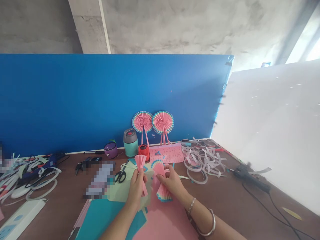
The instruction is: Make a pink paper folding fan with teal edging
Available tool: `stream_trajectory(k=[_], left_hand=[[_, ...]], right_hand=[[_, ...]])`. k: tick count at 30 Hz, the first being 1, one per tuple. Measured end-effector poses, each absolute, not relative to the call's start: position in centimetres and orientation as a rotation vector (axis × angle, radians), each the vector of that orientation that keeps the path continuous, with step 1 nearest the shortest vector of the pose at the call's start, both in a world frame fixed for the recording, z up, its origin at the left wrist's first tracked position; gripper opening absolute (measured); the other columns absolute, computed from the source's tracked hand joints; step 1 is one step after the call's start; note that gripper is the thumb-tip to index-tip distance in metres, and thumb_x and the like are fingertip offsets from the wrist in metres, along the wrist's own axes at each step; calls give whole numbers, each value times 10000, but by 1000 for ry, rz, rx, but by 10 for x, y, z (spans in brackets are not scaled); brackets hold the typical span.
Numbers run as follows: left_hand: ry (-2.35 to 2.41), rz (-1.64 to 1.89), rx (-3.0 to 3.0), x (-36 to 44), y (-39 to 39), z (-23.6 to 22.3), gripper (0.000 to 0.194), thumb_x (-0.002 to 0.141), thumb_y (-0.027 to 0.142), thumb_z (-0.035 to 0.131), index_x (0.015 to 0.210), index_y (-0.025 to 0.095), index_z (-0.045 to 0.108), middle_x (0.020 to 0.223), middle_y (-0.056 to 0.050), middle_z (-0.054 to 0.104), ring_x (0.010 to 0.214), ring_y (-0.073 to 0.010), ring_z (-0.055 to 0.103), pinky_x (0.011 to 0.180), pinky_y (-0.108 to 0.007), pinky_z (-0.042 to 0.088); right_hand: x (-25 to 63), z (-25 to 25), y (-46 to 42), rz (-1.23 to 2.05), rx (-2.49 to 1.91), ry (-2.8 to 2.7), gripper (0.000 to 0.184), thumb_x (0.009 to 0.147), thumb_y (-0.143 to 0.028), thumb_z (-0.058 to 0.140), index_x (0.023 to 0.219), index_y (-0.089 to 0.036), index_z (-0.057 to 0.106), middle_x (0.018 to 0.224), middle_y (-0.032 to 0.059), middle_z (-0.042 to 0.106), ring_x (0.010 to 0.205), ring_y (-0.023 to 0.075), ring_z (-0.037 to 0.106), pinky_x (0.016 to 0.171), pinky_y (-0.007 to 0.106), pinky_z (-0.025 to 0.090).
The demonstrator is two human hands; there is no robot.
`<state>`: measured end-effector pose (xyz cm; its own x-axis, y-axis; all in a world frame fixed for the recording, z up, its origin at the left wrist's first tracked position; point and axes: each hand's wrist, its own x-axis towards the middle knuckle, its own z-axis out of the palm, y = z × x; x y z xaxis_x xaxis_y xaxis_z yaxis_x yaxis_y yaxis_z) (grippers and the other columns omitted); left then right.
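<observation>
Pinched at its middle in my left hand [136, 184] is a pleated pink paper strip [141, 161], flaring at both ends. My right hand [172, 181] grips a second pleated paper piece [163, 193], pink with blue and yellowish edges, also fanned out at its two ends. The two pieces are side by side and slightly apart. Beneath them lie pink paper [165, 221], pale green paper [118, 193] and teal paper [100, 216]. Black-handled scissors [120, 176] rest left of my left hand.
Two round pink paper fans [163, 122] stand against the blue partition [75, 100]. A teal flask [130, 146], a red container [143, 151] and a purple pot [110, 150] stand at the back. Curled white strips [200, 161] lie right; a power strip [22, 218] lies left.
</observation>
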<state>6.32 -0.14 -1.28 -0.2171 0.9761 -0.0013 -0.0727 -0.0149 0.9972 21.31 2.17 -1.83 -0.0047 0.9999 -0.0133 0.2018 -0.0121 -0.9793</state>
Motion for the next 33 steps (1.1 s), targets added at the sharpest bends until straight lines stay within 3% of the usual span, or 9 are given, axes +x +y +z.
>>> stream_trajectory(k=[3,6,9,14,19,21,24,29,33], left_hand=[[1303,1401,1058,62,0,-14,461,806,643,434,818,192,525,598,59,395,470,-80,348,415,-182,283],[1294,1375,1065,62,-1,-15,506,797,663,424,944,194,549,599,55,413,443,-87,318,351,-184,196],[1281,1415,1098,62,-2,-13,509,796,662,431,931,188,560,580,52,420,456,-91,337,365,-184,219],[1390,1590,1018,59,-5,-6,515,800,665,426,975,201,564,578,59,420,434,-84,314,368,-196,242],[1369,1531,1067,59,-5,-5,494,800,652,444,932,199,589,559,46,461,420,-90,350,358,-203,254],[1279,1503,1140,62,-4,-7,458,814,618,460,891,187,594,560,39,476,451,-96,400,402,-202,313],[1120,1395,1259,68,-6,-10,415,834,571,476,854,179,610,565,33,498,478,-106,436,489,-222,387],[972,1285,1423,75,-13,-9,364,822,516,534,885,180,659,824,-58,644,749,-182,572,717,-273,459],[1018,1103,1371,76,-15,-10,433,801,596,506,803,181,632,531,10,524,471,-139,477,463,-239,376]], right_hand=[[216,-18,20,888,-1460,-1512,419,693,-350,668,1026,-190,470,555,-53,515,541,164,506,546,263,317],[218,-15,18,754,-1545,-1693,459,720,-445,653,1051,-156,522,679,33,600,639,207,563,585,280,324],[218,-12,16,647,-1613,-1777,485,713,-488,663,1053,-158,561,808,92,640,746,244,594,612,284,323],[220,-17,18,550,-1677,-1816,527,729,-419,667,1173,-187,504,728,48,632,708,239,597,598,279,313],[224,-20,21,372,-1471,-1802,341,754,-415,648,1017,-205,598,954,100,632,932,278,559,774,342,387],[222,-17,19,487,-1305,-1803,286,786,-428,618,954,-198,631,995,104,625,966,269,541,825,355,391],[218,-11,14,861,-1043,-1816,322,808,-477,593,976,-208,650,932,64,635,878,215,551,767,310,410],[210,-7,8,1132,-843,-1690,352,772,-539,607,838,-198,667,766,20,591,737,167,503,664,269,392],[211,-5,10,1286,-815,-1457,352,726,-531,655,664,-185,653,653,6,550,653,150,480,638,273,398]])
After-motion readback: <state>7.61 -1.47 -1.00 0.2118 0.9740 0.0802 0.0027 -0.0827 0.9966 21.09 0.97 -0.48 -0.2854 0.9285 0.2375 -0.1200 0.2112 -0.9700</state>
